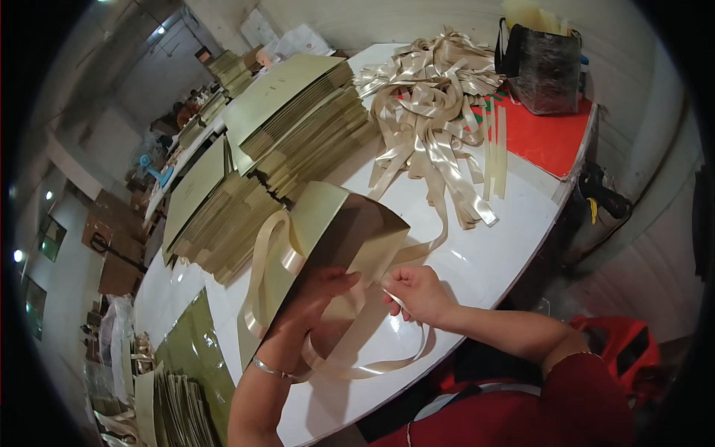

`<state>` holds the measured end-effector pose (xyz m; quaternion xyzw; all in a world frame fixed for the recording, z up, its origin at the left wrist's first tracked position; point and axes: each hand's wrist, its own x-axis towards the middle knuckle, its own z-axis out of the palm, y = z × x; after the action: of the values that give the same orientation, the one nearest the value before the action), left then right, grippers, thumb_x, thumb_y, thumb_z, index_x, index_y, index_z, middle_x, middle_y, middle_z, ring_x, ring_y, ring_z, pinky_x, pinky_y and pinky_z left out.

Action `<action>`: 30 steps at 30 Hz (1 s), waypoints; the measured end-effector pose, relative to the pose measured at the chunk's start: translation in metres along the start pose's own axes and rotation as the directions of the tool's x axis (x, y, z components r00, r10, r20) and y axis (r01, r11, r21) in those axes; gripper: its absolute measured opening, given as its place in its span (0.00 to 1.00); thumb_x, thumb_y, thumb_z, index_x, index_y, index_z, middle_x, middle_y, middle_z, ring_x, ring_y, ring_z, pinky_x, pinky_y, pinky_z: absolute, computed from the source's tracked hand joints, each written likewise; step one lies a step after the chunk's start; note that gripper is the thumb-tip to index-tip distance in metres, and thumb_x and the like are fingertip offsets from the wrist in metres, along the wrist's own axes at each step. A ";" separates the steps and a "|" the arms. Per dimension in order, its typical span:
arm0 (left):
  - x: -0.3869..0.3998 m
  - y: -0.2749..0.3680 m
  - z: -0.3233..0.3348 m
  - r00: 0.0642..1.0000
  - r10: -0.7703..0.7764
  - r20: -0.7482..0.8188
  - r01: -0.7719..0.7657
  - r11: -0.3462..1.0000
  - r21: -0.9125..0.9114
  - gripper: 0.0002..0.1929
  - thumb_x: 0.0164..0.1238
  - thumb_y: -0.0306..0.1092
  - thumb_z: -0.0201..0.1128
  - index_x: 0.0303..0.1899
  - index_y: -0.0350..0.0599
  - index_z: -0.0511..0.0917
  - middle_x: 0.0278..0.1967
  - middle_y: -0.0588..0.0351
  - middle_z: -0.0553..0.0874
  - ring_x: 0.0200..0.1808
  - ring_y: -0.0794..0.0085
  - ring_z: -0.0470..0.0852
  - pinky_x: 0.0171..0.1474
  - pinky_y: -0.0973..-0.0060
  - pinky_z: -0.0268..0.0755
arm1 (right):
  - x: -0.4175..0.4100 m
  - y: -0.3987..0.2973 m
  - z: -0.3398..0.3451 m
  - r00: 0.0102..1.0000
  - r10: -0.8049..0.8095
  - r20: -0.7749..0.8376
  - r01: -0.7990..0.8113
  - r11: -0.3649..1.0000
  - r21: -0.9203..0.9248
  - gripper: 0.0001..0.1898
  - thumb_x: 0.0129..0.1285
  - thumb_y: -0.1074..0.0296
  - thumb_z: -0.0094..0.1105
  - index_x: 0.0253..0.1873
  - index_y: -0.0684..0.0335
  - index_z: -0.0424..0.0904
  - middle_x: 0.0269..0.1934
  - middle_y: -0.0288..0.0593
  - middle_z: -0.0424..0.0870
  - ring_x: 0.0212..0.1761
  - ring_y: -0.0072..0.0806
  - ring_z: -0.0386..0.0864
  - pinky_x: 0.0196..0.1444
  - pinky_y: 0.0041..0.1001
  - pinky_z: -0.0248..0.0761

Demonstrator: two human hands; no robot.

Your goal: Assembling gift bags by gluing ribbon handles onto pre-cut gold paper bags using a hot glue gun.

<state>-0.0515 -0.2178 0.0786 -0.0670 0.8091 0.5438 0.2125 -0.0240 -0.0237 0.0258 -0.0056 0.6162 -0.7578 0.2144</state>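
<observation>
A pale gold paper bag (321,215) lies tilted before me with its open, shadowed side towards me. A satin ribbon loop (260,268) hangs along its outer left face. My left hand (327,290) reaches into the bag's opening, its thumb pointing right; shadow hides what its fingers hold. Just right of the bag, my right hand (416,290) pinches a thin pale strip (394,299) between thumb and fingers; whether it is a ribbon end is unclear. Another length of satin ribbon (380,369) curves below both hands, over the white table (475,268).
Tall stacks of flat gold bags (301,128) stand at the back left. A heap of cream ribbons (430,112) and several pale narrow strips (494,151) lie at the back right. Beyond is a plastic-wrapped container (544,70) on a red sheet (550,134). A glue gun (603,193) hangs by the right edge.
</observation>
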 end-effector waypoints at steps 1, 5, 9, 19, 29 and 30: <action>0.000 0.002 0.000 1.000 0.001 0.004 -0.001 1.000 0.009 0.15 0.57 0.42 0.67 0.37 0.39 0.81 0.30 0.63 0.79 0.35 0.79 0.73 0.42 0.79 0.64 | 0.001 0.003 0.003 0.998 -0.045 -0.033 0.045 0.999 0.001 0.13 0.66 0.61 0.53 0.33 0.67 0.74 0.23 0.39 0.78 0.19 0.19 0.75 0.16 0.20 0.67; -0.004 0.004 0.005 1.000 -0.011 0.024 0.012 0.997 -0.070 0.14 0.57 0.41 0.68 0.36 0.41 0.81 0.31 0.62 0.78 0.37 0.78 0.72 0.42 0.78 0.63 | 0.006 0.016 0.014 0.963 -0.239 -0.123 0.234 0.971 -0.054 0.13 0.67 0.62 0.53 0.34 0.66 0.73 0.23 0.38 0.78 0.16 0.18 0.73 0.15 0.20 0.66; -0.004 -0.006 0.006 0.999 0.033 -0.023 -0.035 0.994 -0.102 0.13 0.57 0.41 0.68 0.36 0.41 0.80 0.31 0.62 0.78 0.37 0.78 0.72 0.43 0.78 0.63 | 0.001 0.012 0.018 0.994 -0.078 -0.082 0.088 0.988 0.130 0.14 0.66 0.62 0.54 0.34 0.69 0.74 0.23 0.44 0.79 0.19 0.26 0.79 0.19 0.25 0.73; -0.032 -0.003 0.019 0.992 0.034 0.119 -0.044 0.996 0.084 0.12 0.60 0.38 0.62 0.35 0.37 0.81 0.30 0.59 0.82 0.31 0.78 0.76 0.33 0.76 0.68 | -0.022 -0.004 0.016 0.996 0.070 0.056 -0.070 0.998 0.001 0.14 0.66 0.64 0.56 0.34 0.72 0.75 0.25 0.46 0.80 0.21 0.27 0.79 0.20 0.24 0.74; -0.011 -0.044 -0.002 0.863 0.473 -0.177 -0.293 0.755 0.586 0.16 0.61 0.41 0.65 0.43 0.38 0.79 0.36 0.52 0.84 0.34 0.68 0.81 0.41 0.71 0.72 | -0.032 0.000 0.016 0.980 -0.197 0.000 0.160 0.793 -0.589 0.17 0.61 0.62 0.62 0.48 0.70 0.75 0.34 0.49 0.82 0.36 0.34 0.82 0.39 0.32 0.77; -0.012 -0.044 -0.009 0.680 0.733 -0.018 -0.444 0.431 0.786 0.13 0.63 0.41 0.62 0.43 0.43 0.78 0.38 0.53 0.83 0.35 0.65 0.82 0.43 0.68 0.74 | -0.031 0.004 0.012 0.836 -0.549 0.030 0.330 0.459 -0.825 0.19 0.61 0.62 0.62 0.52 0.69 0.74 0.39 0.50 0.81 0.41 0.35 0.81 0.44 0.33 0.75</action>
<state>-0.0282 -0.2452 0.0493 0.2182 0.9468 0.1912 -0.1390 0.0090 -0.0250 0.0331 -0.1698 0.8870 -0.4193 -0.0928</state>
